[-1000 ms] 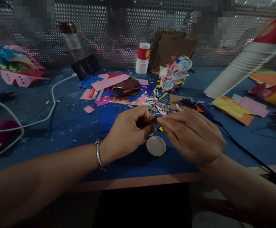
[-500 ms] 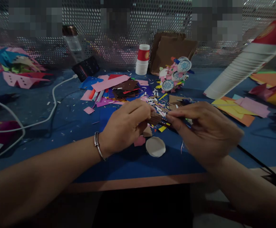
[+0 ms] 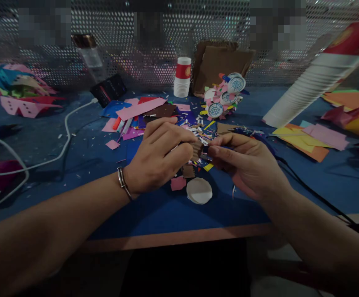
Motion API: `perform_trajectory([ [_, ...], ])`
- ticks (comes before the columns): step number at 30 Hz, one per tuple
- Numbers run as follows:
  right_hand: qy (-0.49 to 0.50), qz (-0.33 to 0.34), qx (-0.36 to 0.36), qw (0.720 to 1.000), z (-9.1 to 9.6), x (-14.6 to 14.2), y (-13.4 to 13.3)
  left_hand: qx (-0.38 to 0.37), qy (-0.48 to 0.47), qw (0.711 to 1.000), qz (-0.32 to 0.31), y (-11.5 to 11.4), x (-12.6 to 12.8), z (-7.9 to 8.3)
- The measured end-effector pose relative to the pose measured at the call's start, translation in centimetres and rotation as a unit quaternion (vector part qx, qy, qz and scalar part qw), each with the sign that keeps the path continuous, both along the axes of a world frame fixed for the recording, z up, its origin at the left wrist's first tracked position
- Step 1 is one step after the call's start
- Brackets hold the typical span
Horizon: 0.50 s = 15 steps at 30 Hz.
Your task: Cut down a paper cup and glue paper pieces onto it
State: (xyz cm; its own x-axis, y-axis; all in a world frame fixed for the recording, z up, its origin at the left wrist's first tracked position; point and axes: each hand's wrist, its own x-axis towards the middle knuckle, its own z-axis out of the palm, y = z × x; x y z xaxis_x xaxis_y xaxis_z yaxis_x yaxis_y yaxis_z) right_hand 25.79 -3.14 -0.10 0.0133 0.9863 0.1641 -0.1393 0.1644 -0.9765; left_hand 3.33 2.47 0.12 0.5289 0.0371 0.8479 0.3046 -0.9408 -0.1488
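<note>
My left hand [image 3: 163,154], with a silver bangle at its wrist, is closed on a small piece of corrugated cardboard [image 3: 197,152]. My right hand [image 3: 247,161] pinches thumb against forefinger at the right end of that piece, where something small and dark shows; what it is I cannot make out. Just below the hands lies a white paper disc [image 3: 199,191], with a pink paper scrap [image 3: 178,183] and a second bit of cardboard [image 3: 188,171] beside it. A dark blue corded tool [image 3: 267,144], partly hidden, rests behind my right hand.
Paper scraps and coloured sheets [image 3: 142,109] litter the blue table. Behind stand a cup stack [image 3: 182,78], a paper-disc model [image 3: 224,97] and cardboard sheets [image 3: 224,66]. A long leaning cup stack [image 3: 315,80] is at right. A white cable [image 3: 66,136] crosses the left side.
My right hand has turned and shifted left, its fingertips now close against the cardboard piece. My left hand still holds the cardboard. The whole view has shifted slightly.
</note>
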Motion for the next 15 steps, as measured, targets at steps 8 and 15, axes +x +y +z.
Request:
perform_trajectory([
  [8,0.046,0.011,-0.058,0.997,0.10,-0.19,0.08,-0.092,-0.004,0.995,-0.036,-0.51,0.35,-0.04],
  [15,0.022,0.022,-0.058,0.998,0.57,-0.35,0.15,-0.163,0.012,0.986,-0.037,-0.66,0.40,0.17],
])
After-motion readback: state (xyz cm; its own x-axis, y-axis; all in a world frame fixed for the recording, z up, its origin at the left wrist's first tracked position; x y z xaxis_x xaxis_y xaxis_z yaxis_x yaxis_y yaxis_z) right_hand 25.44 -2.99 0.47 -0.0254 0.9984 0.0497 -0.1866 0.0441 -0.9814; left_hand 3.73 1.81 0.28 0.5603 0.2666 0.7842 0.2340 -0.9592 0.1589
